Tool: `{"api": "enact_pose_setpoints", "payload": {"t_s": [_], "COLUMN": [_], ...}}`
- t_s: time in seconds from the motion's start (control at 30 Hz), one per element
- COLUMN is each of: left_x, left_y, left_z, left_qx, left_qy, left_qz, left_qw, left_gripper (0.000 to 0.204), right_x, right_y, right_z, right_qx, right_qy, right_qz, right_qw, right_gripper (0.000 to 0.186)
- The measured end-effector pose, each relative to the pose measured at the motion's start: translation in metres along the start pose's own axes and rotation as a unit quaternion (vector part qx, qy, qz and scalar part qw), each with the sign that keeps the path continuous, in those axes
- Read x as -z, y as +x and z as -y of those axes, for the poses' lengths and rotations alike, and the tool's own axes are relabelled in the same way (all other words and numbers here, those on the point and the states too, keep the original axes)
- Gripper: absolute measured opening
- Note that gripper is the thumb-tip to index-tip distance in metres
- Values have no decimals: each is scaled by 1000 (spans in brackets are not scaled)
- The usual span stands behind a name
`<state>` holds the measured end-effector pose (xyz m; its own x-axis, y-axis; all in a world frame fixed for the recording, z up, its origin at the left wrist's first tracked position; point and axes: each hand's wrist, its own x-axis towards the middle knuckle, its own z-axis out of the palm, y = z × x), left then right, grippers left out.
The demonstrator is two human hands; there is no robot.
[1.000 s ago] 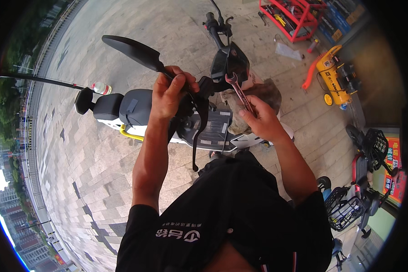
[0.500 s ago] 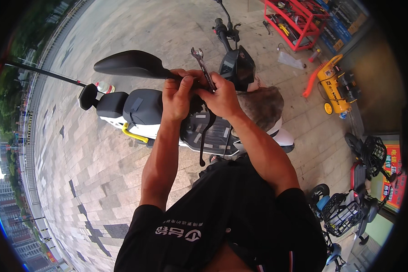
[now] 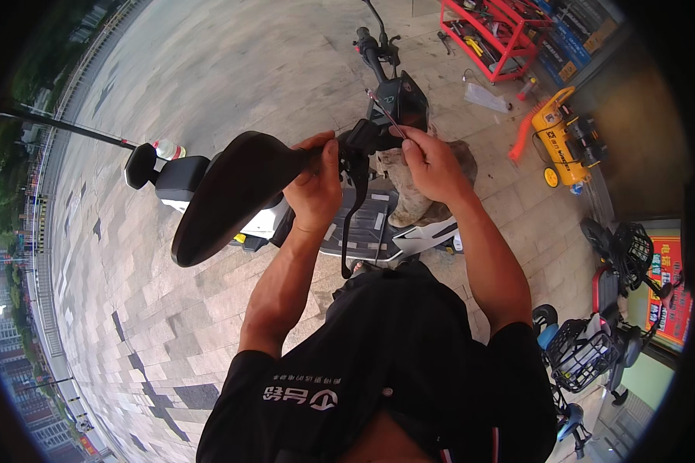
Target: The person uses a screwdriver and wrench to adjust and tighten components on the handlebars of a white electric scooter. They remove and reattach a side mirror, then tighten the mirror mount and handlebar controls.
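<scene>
Closed round the stem of a black rear-view mirror, my left hand keeps it near the scooter's handlebar end. The mirror head reaches out to the left, tilted downward. My right hand pinches a slim metal wrench, which points up and away beside the black handlebar controls. Between my hands a black brake lever hangs toward me. Below lies the scooter's dark footboard; its black rear seat is partly behind the mirror. My fingers hide the stem's lower end.
The scooter's other handlebar grip extends ahead. A red tool cart stands far right, with a yellow air compressor and orange hose nearer. Parked scooters with a black basket are at lower right. Mottled brown fabric covers part of my scooter.
The mirror has swung downward and nearer, now covering much of the seat. My right hand has moved right with the wrench, away from my left hand.
</scene>
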<state>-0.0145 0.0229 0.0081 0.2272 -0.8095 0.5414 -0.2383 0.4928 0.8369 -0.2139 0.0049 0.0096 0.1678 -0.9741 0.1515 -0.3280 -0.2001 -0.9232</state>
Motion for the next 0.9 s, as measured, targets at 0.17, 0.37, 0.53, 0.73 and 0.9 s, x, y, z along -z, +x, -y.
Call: {"api": "enact_pose_setpoints", "payload": {"t_s": [0.17, 0.37, 0.53, 0.73, 0.9], "left_x": [3, 34, 47, 46, 47], "left_y": [0, 28, 53, 65, 77], "left_z": [-1, -19, -29, -23, -14], "left_qx": [-20, 81, 84, -13, -61], "left_qy": [11, -22, 19, -20, -49], "left_qz": [30, 220, 336, 391, 455], "left_qw": [999, 972, 938, 920, 887], "left_gripper": [18, 25, 26, 19, 27], "right_x": [33, 39, 31, 22, 3], "right_y": [-30, -20, -18, -22, -30], "right_z": [-3, 16, 28, 31, 36], "right_qx": [48, -16, -78, -162, -142], "right_qy": [-119, -145, -84, 8, -20], "right_qz": [65, 185, 218, 245, 232], "right_qw": [990, 972, 969, 956, 962], "right_gripper": [27, 19, 16, 16, 13]}}
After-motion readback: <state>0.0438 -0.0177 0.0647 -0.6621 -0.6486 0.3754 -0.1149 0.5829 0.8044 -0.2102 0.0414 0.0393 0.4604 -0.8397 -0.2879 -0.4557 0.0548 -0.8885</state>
